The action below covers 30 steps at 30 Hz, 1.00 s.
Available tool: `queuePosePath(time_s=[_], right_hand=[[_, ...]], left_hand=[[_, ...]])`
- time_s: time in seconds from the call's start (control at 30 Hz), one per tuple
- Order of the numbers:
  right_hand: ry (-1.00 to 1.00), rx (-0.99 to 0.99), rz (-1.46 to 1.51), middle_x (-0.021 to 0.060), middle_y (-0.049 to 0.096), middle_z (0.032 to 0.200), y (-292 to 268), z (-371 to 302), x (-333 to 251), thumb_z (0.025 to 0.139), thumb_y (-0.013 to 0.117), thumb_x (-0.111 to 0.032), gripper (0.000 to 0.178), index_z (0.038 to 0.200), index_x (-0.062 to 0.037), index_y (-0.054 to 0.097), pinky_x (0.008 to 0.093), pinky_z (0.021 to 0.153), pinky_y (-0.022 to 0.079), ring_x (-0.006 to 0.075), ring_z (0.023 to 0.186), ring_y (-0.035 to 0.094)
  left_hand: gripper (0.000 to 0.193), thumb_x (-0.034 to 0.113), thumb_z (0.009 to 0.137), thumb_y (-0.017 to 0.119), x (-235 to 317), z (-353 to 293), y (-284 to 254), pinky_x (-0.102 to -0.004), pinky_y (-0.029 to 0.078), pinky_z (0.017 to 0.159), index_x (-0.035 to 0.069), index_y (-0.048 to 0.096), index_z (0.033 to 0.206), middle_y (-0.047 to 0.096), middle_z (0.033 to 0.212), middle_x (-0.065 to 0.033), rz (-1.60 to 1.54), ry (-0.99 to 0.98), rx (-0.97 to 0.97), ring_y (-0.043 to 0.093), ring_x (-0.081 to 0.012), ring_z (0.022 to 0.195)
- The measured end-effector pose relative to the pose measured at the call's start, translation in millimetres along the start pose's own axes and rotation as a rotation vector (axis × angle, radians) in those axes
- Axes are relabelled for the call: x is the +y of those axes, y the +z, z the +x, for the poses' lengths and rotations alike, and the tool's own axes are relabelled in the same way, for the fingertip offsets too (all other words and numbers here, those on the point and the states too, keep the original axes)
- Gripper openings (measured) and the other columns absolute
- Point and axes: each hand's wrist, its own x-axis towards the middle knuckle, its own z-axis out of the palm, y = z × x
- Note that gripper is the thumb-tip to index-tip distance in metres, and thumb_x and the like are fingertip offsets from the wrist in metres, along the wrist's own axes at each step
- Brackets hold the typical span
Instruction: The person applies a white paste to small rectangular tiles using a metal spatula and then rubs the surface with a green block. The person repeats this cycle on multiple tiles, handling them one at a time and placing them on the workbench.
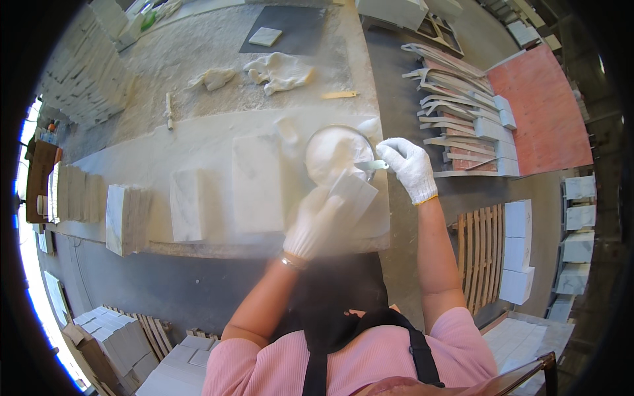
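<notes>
My left hand (309, 226), in a white knit glove and slightly blurred, is closed on a thin whitish tile (356, 192). The tile is tilted at the near edge of a round bowl (308, 151) of white paste (331, 150). My right hand (411, 167), gloved too with a yellow cuff edge, is at the bowl's right side. Its fingers are curled at the end of a small putty knife (378, 164), whose blade points left over the paste. Left of the bowl, a large white marble-look tile (256, 185) lies on the dusty worktable (198, 142).
Upright tile stacks (125, 218) line the table's near left side. Crumpled gloves (281, 71), a yellow strip (339, 95) and a dark mat (304, 26) with a small tile (265, 36) lie farther back. Beyond the right edge stand a strapped red pallet (541, 109) and a wooden pallet (481, 254).
</notes>
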Motion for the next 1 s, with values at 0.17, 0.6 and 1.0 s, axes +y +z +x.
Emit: queuePosePath(time_s=[0.17,0.6,1.0], right_hand=[[0.02,0.073,-0.047,0.0096,0.079,0.112,-7,42,11,0.088,0.082,-0.034,0.044,0.12,-0.0049,0.076,0.0331,0.094,0.055,0.0189,0.102,0.073],[-0.087,-0.051,0.061,0.0003,0.072,0.11,-20,32,-20,0.092,0.077,-0.012,0.028,0.119,-0.0059,0.069,0.0277,0.094,0.052,0.0092,0.103,0.064],[-0.159,-0.233,0.0,0.0103,0.078,0.111,-29,-53,-54,0.091,0.081,-0.013,0.029,0.117,-0.0027,0.079,0.0316,0.092,0.055,0.0163,0.101,0.072]], left_hand=[[0.035,0.026,0.098,0.069,-5,-1,1,-0.0307,0.052,0.086,-0.002,0.072,0.118,0.072,0.1,-0.0084,-0.046,0.067,0.026,0.063,-0.0138,0.093],[0.037,0.026,0.098,0.069,-8,0,1,-0.0304,0.052,0.091,-0.003,0.072,0.12,0.073,0.105,-0.009,-0.144,0.062,-0.012,0.065,-0.0146,0.098],[0.035,0.024,0.099,0.069,-13,3,1,-0.0317,0.052,0.093,-0.003,0.072,0.121,0.074,0.109,-0.01,-0.072,0.085,-0.012,0.066,-0.0167,0.1]])
